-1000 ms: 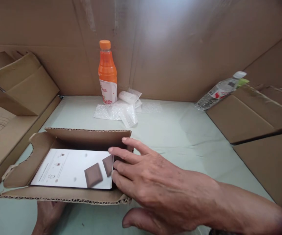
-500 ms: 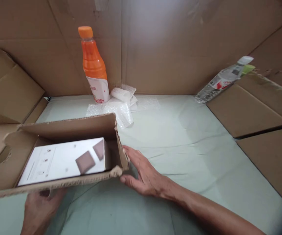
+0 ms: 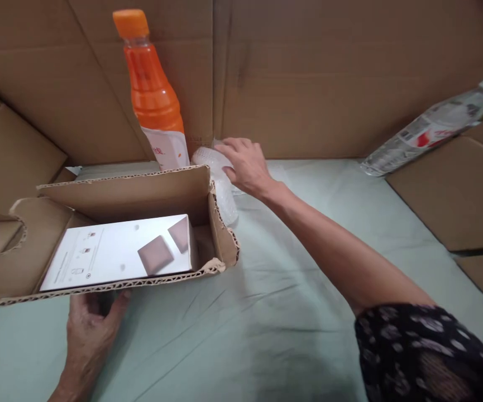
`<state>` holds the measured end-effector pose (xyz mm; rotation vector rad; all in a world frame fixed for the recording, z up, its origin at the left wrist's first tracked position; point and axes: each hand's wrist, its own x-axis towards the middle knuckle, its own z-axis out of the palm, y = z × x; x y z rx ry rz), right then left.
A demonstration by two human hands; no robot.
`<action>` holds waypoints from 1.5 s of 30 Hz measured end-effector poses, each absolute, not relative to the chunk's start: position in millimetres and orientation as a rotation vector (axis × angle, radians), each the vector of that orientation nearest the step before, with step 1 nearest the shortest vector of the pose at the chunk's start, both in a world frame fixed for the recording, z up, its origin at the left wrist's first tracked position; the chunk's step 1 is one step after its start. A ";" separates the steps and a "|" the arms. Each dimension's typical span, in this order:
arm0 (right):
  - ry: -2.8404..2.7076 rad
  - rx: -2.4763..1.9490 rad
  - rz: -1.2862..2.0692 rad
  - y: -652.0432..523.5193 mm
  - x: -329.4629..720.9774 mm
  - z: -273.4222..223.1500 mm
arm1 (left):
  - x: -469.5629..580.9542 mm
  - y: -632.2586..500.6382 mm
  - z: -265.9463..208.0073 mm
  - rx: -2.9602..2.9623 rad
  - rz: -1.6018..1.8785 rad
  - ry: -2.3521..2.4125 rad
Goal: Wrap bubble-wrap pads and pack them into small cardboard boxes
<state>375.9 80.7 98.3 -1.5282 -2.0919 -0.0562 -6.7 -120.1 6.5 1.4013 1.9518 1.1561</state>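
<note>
An open cardboard box (image 3: 124, 195) with torn edges holds a white carton (image 3: 111, 254) printed with brown squares. Under the box's near wall is my left hand (image 3: 92, 329), gripping the box from below; its thumb shows while the other fingertips are hidden behind the cardboard. My right hand (image 3: 245, 167) reaches past the box's right end to the bubble wrap (image 3: 224, 195). Its fingers and thumb are apart over the top of the wrap, which lies crumpled beside the orange bottle (image 3: 155, 100).
A tall cardboard wall (image 3: 329, 84) stands at the back. To the right, a clear plastic bottle (image 3: 425, 131) leans against a cardboard box (image 3: 454, 190). Cardboard flaps (image 3: 10, 151) rise at the left. Pale green cloth (image 3: 266, 324) covers the surface.
My right hand has left the right end of the box and moved forward to the bubble wrap. My left hand stays under the box's near side. The view has shifted closer.
</note>
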 end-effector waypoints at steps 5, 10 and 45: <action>-1.758 -1.365 -0.090 93.4 374.7 95.0 | 2.8 -114.4 17.0 1.321 1.213 1.861; -1.592 -1.264 -0.198 -59.4 431.9 86.8 | 2.2 -110.2 17.9 1.406 1.228 1.839; -1.573 -1.753 0.332 -158.4 397.7 81.6 | 27.1 -113.5 32.6 1.347 1.386 1.704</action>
